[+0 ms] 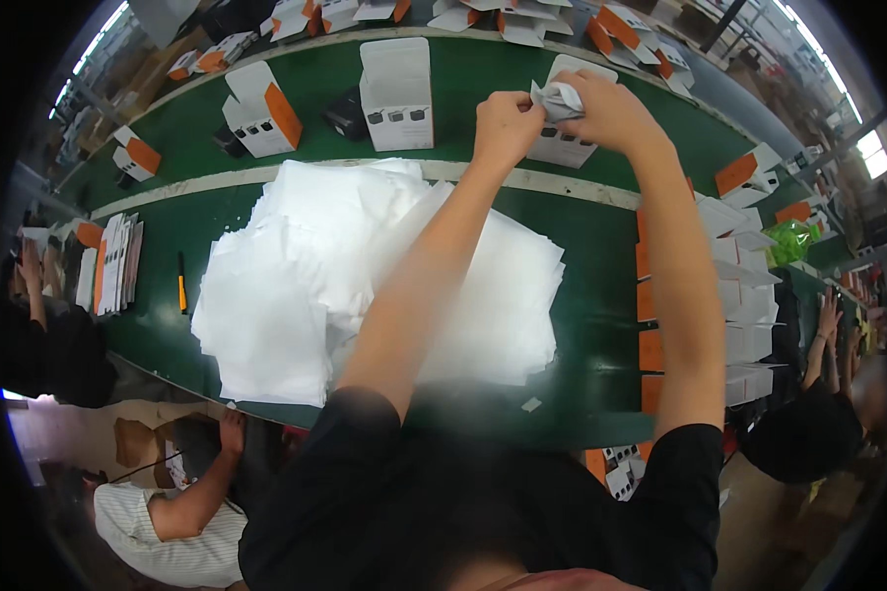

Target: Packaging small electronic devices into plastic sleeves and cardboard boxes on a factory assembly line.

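Note:
Both my arms reach forward over the table. My right hand [611,110] is closed around a small white-wrapped bundle [562,99] with some grey showing; what is inside is hidden. The fingers of my left hand [509,128] pinch the bundle's left edge, where a corner of the wrapping sticks up. Right behind and below the bundle stands an open white box [560,148] with dark printed pictures, partly covered by my hands. Under my left forearm lies a big loose pile of thin white sheets [276,295].
Further open boxes [396,98] stand along the green belt [315,74], with black items beside some. An orange-handled tool [181,286] and flattened cartons [118,264] lie left. Stacked orange-and-white boxes [744,295] line the right. Other people sit at both sides.

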Tool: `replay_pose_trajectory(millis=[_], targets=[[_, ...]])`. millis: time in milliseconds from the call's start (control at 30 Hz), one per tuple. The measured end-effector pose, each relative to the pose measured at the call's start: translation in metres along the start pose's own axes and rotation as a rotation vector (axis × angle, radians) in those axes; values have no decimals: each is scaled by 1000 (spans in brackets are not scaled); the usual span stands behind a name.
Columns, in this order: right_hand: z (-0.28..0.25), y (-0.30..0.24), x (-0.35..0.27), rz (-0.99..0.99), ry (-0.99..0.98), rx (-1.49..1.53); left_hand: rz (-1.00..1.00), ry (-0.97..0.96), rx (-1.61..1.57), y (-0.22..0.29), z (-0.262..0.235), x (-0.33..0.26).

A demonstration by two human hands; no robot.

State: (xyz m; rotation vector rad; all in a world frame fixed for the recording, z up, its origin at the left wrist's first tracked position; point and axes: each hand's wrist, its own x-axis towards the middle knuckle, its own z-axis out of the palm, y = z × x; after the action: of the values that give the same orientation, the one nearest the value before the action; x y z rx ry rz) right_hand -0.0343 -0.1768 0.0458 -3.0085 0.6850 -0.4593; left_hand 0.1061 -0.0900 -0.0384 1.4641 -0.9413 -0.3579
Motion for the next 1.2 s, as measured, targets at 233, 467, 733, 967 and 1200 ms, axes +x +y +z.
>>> replay_pose_trajectory(millis=[233,467,733,967,1200], targets=[[-31,11,10,-122,-84,65,-80,-56,-151,15,-4,-11],[-63,-9,-2,-33,105,254,162,135,120,47,-17,4],[-34,1,-11,-29,25,261,322,-180,-125,0,-19,4],[-32,4,-14,11,9,234,26,-540,353,-14,-13,22],[-115,-15,-21,-18,386,592,96,-472,175,-50,7,36]])
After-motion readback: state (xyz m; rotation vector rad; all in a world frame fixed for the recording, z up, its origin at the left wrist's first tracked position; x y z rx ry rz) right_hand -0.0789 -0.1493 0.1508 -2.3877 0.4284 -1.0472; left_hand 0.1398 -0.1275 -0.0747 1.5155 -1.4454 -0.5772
